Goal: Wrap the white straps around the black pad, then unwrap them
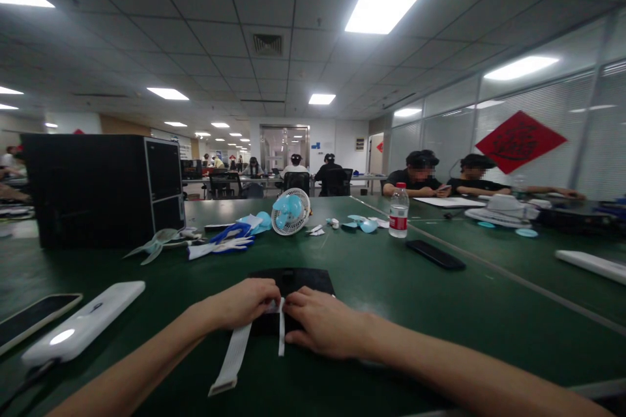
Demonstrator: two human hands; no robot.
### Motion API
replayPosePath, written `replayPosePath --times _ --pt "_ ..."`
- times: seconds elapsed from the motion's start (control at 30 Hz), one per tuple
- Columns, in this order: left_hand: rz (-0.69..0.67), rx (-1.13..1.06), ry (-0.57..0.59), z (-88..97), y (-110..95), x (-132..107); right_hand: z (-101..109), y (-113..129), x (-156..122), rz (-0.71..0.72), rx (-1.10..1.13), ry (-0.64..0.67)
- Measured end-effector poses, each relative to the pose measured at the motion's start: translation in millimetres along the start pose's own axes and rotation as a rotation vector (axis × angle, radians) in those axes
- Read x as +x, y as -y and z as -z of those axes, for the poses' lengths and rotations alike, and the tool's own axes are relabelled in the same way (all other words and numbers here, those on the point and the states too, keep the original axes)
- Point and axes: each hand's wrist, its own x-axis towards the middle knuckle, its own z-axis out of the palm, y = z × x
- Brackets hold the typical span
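A flat black piece (308, 280) with a raised edge lies on the green table in front of me, partly covered by both hands. My left hand (249, 301) is closed, fingertips pinched at the top of a wide white strap (233, 361) that trails toward me. Beside it, my right hand (325, 322) has its fingers curled against a narrow white strip (282, 333), which hangs down between the hands. The fingertips of both hands nearly meet over the black piece. What exactly lies under them is hidden.
A black computer case (92, 189) stands at the left. Farther back are a small fan (291, 212), blue-and-white gloves (225, 241) and a water bottle (398, 212). A black phone (435, 254) lies right, a white power strip-like bar (88, 319) left. Two people sit across.
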Motion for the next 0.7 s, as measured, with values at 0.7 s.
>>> replayPosePath --times 0.7 --pt "0.116 0.025 0.038 -6.6 21 1 26 -14 -13 -0.054 0.021 0.132"
